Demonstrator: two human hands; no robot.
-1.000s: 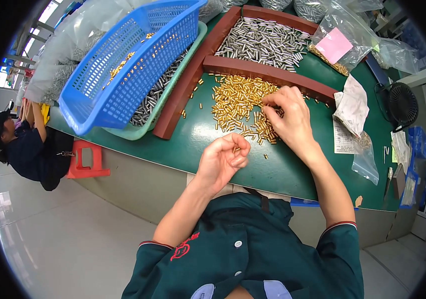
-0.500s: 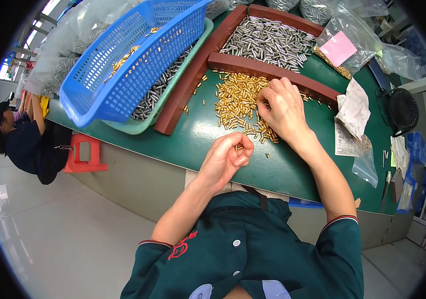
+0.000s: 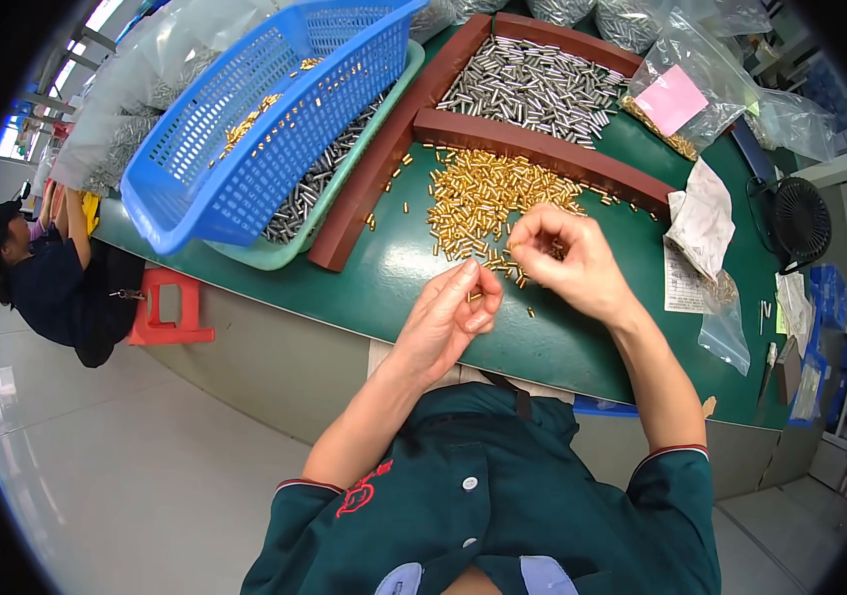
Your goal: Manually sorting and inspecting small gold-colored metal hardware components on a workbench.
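A loose pile of small brass cylinders point(image 3: 473, 193) lies on the green table. In front of its near edge is my left hand point(image 3: 448, 315), palm turned inward and fingers curled; a bit of gold shows between thumb and fingers. My right hand point(image 3: 579, 266) hovers over the near right part of the pile. Its thumb and forefinger are pinched together, with a gold-coloured piece at their tips. The other fingers of that hand are bent into the palm. How many pieces either hand holds is hidden.
Brown-red bars point(image 3: 543, 151) frame the pile and a heap of silver pins point(image 3: 533, 84) behind. A blue basket point(image 3: 275, 129) rests tilted on a green tray point(image 3: 270, 256). At right are a cloth point(image 3: 703, 213) and a black fan point(image 3: 802, 220). Someone point(image 3: 47, 268) works at far left.
My right hand has drawn back from the pile toward me and nearer my left hand, its fingers now pinched. My left hand has barely moved, its thumb a little straighter.
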